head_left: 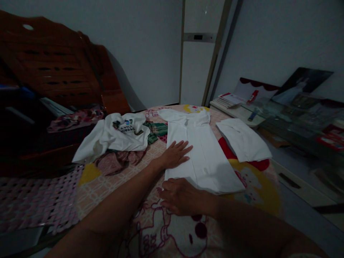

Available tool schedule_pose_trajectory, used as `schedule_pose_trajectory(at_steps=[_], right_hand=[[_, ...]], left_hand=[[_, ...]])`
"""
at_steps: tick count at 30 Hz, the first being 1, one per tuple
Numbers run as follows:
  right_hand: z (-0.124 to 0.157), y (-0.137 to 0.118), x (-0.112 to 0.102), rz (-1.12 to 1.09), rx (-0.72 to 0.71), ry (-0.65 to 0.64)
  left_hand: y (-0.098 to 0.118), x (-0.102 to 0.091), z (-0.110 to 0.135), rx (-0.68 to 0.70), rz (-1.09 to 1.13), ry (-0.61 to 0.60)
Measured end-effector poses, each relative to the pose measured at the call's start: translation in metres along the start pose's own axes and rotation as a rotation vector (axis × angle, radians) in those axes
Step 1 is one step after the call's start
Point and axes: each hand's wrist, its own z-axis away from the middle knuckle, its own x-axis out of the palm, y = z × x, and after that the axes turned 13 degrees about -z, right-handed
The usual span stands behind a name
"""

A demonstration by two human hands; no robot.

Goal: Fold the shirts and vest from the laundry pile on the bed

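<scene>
A white shirt lies spread lengthwise in front of me, its collar end away from me and its sides folded in. My left hand rests flat on the shirt's left side with the fingers spread. At the near left corner of the hem, my right hand is curled, its fingers closed at the shirt's edge; the fingertips are partly hidden. Right of the shirt sits a folded white garment. To the left lies a crumpled white top with dark print, over green and dusty-pink cloth.
A patterned blanket covers the round surface under the clothes. On the left stand a wooden chair and a pink woven seat. A glass-topped cabinet with papers and a picture runs along the right. A tall white appliance stands behind.
</scene>
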Motion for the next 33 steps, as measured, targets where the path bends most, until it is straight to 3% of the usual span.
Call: schedule_pose_trajectory(at_steps=[4,9,12,17,24,29,33], right_hand=[[0.012,0.018,-0.025,-0.036,0.085,0.028],[0.061,0.043,-0.078,0.182,0.488,-0.036],[0.098,0.042,-0.095,0.188,0.671,-0.106],[0.134,0.022,-0.082,0.091,0.632,-0.129],[0.135,0.009,-0.047,0.247,0.605,-0.125],[0.137,0.022,-0.035,0.322,0.614,-0.099],[0.136,0.033,-0.053,0.235,0.714,-0.128]], left_hand=[[0.002,-0.003,0.005,0.058,0.026,-0.023],[0.003,-0.025,0.022,0.150,0.086,-0.084],[0.008,-0.050,0.042,0.158,0.158,-0.083],[0.044,-0.079,0.079,0.187,0.187,-0.122],[0.097,-0.057,0.096,0.100,-0.071,-0.162],[0.098,-0.054,0.096,0.073,-0.079,-0.182],[0.076,-0.065,0.090,0.053,0.086,-0.166]])
